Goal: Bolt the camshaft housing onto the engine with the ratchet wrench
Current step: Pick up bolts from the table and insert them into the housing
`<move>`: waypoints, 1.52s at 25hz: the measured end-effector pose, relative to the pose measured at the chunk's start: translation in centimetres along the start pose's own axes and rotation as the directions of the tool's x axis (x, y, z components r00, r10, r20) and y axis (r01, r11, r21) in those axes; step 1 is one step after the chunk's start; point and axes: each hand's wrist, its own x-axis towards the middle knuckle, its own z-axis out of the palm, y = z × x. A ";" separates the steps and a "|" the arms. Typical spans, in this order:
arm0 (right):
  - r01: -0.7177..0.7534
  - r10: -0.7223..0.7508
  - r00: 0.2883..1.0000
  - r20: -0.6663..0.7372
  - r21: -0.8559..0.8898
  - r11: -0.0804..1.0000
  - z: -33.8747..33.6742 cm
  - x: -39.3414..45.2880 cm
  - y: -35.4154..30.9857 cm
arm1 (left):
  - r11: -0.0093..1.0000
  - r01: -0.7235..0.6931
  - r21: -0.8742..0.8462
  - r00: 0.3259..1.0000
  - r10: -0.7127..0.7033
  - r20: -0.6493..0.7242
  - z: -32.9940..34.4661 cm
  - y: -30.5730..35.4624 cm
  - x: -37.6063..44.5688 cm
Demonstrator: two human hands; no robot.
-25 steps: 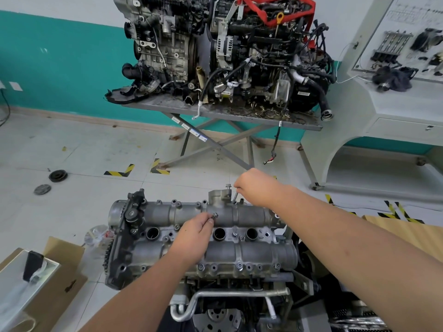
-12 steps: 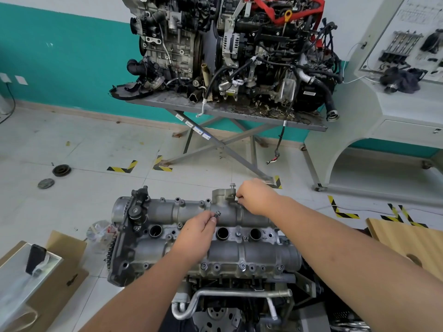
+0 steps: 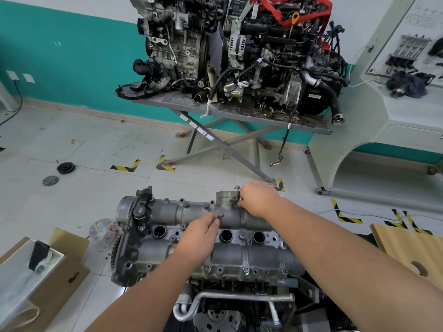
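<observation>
The grey camshaft housing [image 3: 191, 212] lies on top of the engine [image 3: 235, 300] just below me. My left hand [image 3: 199, 233] rests over its middle and pinches a dark bolt [image 3: 220, 215] between thumb and fingertips. At the housing's far edge my right hand [image 3: 260, 198] has its fingers curled at the raised boss [image 3: 225, 198], beside a bolt [image 3: 237, 188] that stands up out of it. What the right fingers hold is hidden. No ratchet wrench is in view.
A second engine [image 3: 239, 56] sits on a grey folding stand [image 3: 227, 113] ahead. A white training bench [image 3: 395, 104] stands at the right. Cardboard and a metal tray [image 3: 28, 271] lie at the left, a wooden board [image 3: 412, 245] at the right, two round parts [image 3: 66, 167] on the floor.
My right hand has moved slightly lower onto the boss at the far edge. My left hand keeps the bolt in the same place. The camera has tilted a little.
</observation>
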 end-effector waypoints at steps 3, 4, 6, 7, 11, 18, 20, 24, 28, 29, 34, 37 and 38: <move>0.031 -0.032 0.999 -0.023 -0.070 0.997 0.3 0.0 0.2 | 1.000 -0.011 0.001 1.000 0.011 -0.005 0.1 0.0 0.0; 0.030 -0.032 0.999 -0.020 -0.078 0.996 0.5 0.0 0.1 | 1.000 -0.012 -0.002 1.000 0.012 -0.008 0.1 0.0 0.0; -0.003 0.003 1.000 -0.003 -0.052 0.999 1.2 -0.3 0.0 | 1.000 0.003 -0.024 1.000 -0.003 -0.021 0.2 -0.2 0.2; -0.029 0.029 1.000 0.003 -0.026 0.999 1.4 -0.6 0.0 | 0.999 0.016 -0.044 0.999 -0.018 -0.031 0.3 -0.4 0.2; -0.040 0.109 0.971 -0.213 0.305 0.952 0.4 -2.6 0.1 | 0.999 0.012 -0.051 0.997 -0.016 -0.072 0.6 -0.5 0.2; 0.163 -0.158 0.986 -0.051 0.467 0.869 -1.0 -4.9 -4.2 | 0.997 -0.065 -0.031 0.994 0.062 -0.095 0.9 -0.6 0.0; 0.151 -0.137 0.988 -0.064 0.483 0.862 -0.8 -5.0 -4.1 | 0.997 -0.072 -0.023 0.994 0.070 -0.090 0.8 -0.7 0.0; 0.197 -0.167 0.980 -0.108 0.414 0.888 -2.0 -4.8 -3.9 | 0.997 -0.074 -0.004 0.994 0.074 -0.076 1.0 -0.9 0.0; 0.165 -0.090 0.973 -0.212 0.367 0.916 -4.6 -2.9 -3.0 | 0.999 -0.048 -0.026 0.998 0.047 -0.040 1.0 -1.0 0.0; 0.171 -0.096 0.966 -0.241 0.315 0.934 -4.9 -2.5 -3.0 | 0.999 -0.047 -0.023 0.999 0.046 -0.024 0.9 -1.0 0.0; 0.211 -0.130 0.941 -0.311 0.243 0.947 -5.6 -0.8 -4.0 | 0.998 -0.046 -0.039 0.999 0.047 0.014 0.9 -1.2 -0.1; 0.215 -0.156 0.955 -0.254 0.223 0.951 -5.8 0.5 -4.2 | 0.997 -0.048 -0.062 0.999 0.049 0.018 0.9 -1.2 -0.1; 0.224 -0.178 0.958 -0.226 0.199 0.954 -5.5 0.7 -4.4 | 0.996 -0.048 -0.072 0.999 0.049 0.016 0.9 -1.2 -0.1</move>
